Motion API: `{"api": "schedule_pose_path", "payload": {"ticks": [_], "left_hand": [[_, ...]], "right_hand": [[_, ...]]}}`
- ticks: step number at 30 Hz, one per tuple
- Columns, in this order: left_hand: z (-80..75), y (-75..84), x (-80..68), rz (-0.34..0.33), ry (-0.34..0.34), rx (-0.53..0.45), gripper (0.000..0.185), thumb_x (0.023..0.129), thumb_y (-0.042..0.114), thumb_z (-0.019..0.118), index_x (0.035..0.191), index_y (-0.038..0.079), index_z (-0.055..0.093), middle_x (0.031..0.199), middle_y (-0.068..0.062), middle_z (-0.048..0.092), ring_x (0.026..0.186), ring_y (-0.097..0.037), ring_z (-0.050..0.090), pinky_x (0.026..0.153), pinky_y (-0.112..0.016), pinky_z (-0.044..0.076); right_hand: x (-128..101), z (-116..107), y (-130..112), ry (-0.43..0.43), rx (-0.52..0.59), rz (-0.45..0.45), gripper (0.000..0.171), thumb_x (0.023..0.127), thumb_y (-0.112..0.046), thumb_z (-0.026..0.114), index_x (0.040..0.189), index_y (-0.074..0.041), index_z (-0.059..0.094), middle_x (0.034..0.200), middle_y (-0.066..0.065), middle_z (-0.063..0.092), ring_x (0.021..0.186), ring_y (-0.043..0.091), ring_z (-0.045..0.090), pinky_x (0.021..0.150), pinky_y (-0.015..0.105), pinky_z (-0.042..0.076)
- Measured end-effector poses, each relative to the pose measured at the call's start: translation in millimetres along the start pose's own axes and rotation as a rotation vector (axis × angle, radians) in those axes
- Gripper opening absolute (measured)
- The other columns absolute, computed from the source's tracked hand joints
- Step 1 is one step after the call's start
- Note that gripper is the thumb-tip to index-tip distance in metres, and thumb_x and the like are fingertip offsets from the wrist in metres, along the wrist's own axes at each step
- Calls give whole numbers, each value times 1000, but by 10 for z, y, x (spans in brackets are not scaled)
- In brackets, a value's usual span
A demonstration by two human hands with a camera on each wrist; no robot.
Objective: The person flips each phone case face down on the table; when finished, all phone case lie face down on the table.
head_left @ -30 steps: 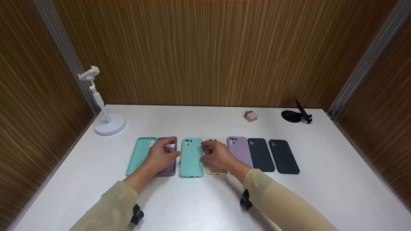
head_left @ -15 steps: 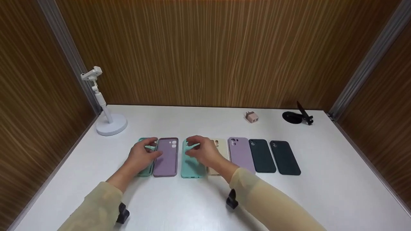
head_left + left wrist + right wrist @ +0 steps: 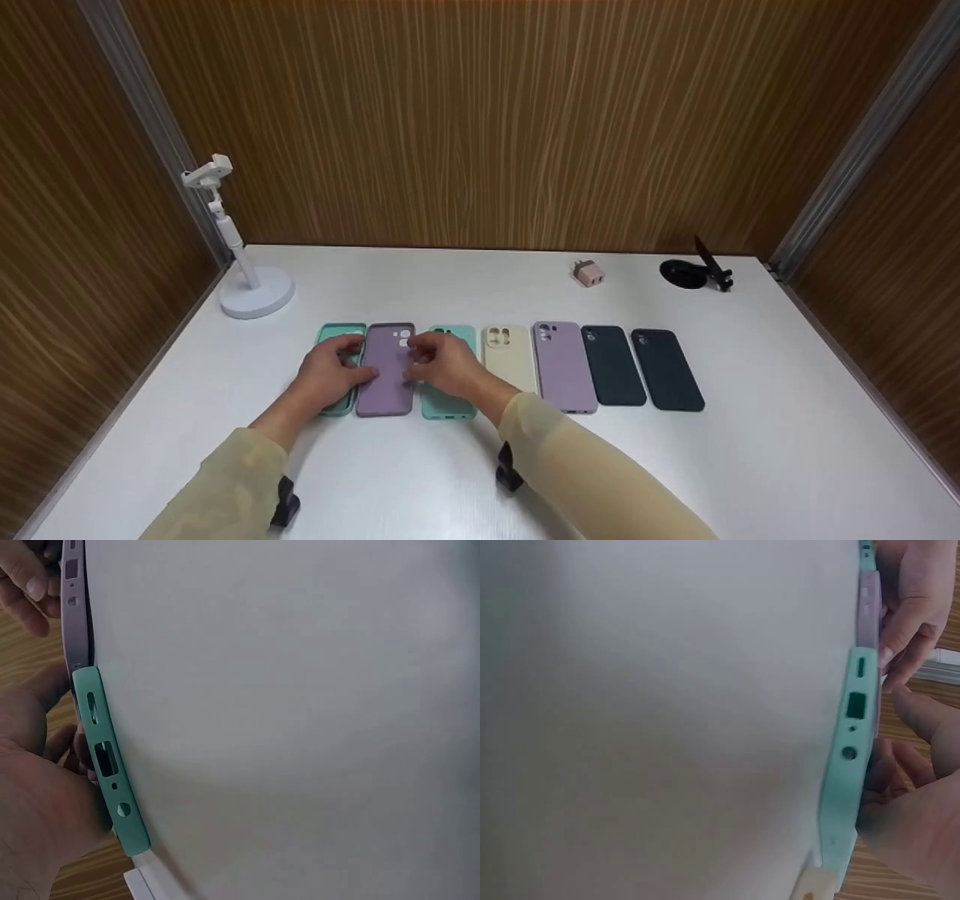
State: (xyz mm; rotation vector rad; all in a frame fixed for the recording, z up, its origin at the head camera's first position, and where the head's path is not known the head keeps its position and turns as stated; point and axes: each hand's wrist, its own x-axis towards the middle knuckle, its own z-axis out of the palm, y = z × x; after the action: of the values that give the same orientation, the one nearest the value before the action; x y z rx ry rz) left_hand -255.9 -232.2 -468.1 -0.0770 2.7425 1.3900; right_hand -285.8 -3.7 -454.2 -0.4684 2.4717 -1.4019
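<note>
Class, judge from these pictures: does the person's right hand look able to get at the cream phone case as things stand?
Probably yes. The right hand sits just left of the cream phone case, which lies flat and uncovered on the table, with nothing between them.

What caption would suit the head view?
Two hands, left hand and right hand, touch a purple phone case in a row on a white table.

Two bare hands, the left hand [image 3: 326, 375] and the right hand [image 3: 446, 366], extend from long, loose sleeves of pale yellowish-beige fabric. A small black camera mount is strapped under each wrist, showing dark below each sleeve cuff. No rings or watch are visible.
</note>
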Motion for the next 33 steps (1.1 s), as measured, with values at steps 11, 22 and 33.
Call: {"api": "schedule_pose_path", "payload": {"ticks": [11, 22, 33], "left_hand": [[-15, -5, -42, -7, -14, 15, 71, 97, 18, 79, 158, 3, 45, 154, -20, 48, 122, -32, 49, 110, -50, 43], [33, -35, -36, 17, -10, 27, 67, 97, 16, 78, 156, 3, 49, 149, -20, 51, 119, -31, 50, 105, -48, 43], [10, 3, -49, 9, -21, 30, 63, 99, 12, 73, 156, 1, 48, 147, -19, 53, 118, -31, 48, 104, -47, 41]], "right_hand": [[-2, 7, 36, -42, -99, -32, 52, 90, -16, 88, 138, -10, 70, 112, -1, 68, 98, 13, 57, 89, 29, 52], [-11, 8, 80, -49, -167, -50, 51, 89, -22, 89, 136, -11, 73, 108, -3, 65, 96, 13, 54, 87, 28, 51], [-23, -7, 79, -57, -169, -66, 50, 90, -20, 88, 136, -10, 72, 107, -1, 64, 95, 12, 54, 85, 28, 51]]}}
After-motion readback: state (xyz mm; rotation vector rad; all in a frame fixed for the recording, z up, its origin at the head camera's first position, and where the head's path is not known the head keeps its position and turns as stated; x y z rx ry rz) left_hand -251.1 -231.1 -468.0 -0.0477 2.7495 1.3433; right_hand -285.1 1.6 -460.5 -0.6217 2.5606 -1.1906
